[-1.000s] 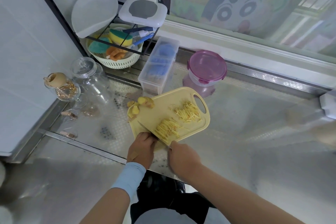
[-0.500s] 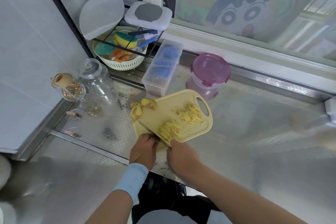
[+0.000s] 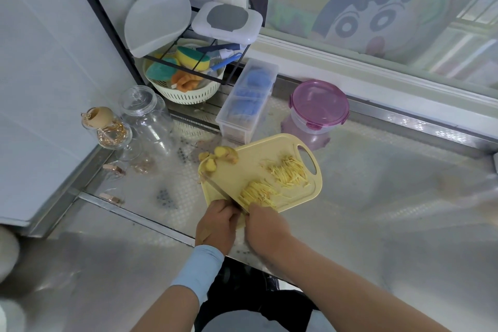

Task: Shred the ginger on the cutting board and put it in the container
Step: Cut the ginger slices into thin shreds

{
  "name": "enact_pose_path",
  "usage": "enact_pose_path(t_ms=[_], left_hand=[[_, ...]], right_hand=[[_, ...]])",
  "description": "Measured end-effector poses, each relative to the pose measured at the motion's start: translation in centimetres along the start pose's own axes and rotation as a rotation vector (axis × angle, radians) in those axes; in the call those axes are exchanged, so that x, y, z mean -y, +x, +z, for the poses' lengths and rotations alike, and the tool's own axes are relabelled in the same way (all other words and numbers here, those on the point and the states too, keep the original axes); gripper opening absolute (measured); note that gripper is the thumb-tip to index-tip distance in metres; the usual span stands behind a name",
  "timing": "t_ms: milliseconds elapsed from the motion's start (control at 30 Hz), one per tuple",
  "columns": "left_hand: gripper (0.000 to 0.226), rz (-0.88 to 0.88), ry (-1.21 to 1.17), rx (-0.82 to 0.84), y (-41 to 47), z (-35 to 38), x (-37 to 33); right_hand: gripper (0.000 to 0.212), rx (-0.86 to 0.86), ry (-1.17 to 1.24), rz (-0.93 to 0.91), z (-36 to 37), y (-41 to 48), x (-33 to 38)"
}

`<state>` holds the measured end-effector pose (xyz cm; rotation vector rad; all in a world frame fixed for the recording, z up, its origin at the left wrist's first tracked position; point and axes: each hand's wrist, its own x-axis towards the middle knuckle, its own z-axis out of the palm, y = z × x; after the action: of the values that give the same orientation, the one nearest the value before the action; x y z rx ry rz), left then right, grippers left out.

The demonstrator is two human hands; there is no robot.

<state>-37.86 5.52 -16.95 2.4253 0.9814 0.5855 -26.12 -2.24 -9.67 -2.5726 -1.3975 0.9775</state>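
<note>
1. Shredding is judged to be well advanced: two heaps of shredded ginger (image 3: pixel 289 171) are seen on the cutting board (image 3: pixel 242 170), one near the handle hole and one at the near edge.
2. Whole ginger pieces (image 3: pixel 218 157) are left uncut at the board's far left corner, so cutting is taken as unfinished.
3. Nothing appears to have been moved to the container (image 3: pixel 319 105), which stands just beyond the board with its purple lid shut; the lid would have to be taken off first.
4. The knife (image 3: pixel 221 191) is laid across the board's left side, its handle gripped by the curled left hand (image 3: pixel 215 226).
5. The right hand (image 3: pixel 265 226) is placed at the near heap, fingers bent downward; whether shreds are pinched cannot be told.
6. A clear box (image 3: pixel 248 94), a glass jar (image 3: pixel 147 116) and a sponge basket (image 3: pixel 186 94) are set beyond the board, clear of the path to the container.
</note>
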Motion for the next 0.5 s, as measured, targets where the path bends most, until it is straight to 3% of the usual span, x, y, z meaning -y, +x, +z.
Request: enact_pose_path(t_ms=[133,333,500], left_hand=[[0.028,0.028,0.008,0.010,0.2,0.0,0.5],[0.030,0.019,0.049,0.000,0.3,-0.2,0.4],[0.012,-0.006,0.062,0.012,0.3,0.0,0.5]], right_hand=[[0.020,0.007,-0.016,-0.019,-0.3,0.2,0.0],[0.009,-0.010,0.057,0.001,-0.4,-0.4,-0.1],[0.017,-0.021,0.000,-0.004,-0.3,-1.7,-0.8]])
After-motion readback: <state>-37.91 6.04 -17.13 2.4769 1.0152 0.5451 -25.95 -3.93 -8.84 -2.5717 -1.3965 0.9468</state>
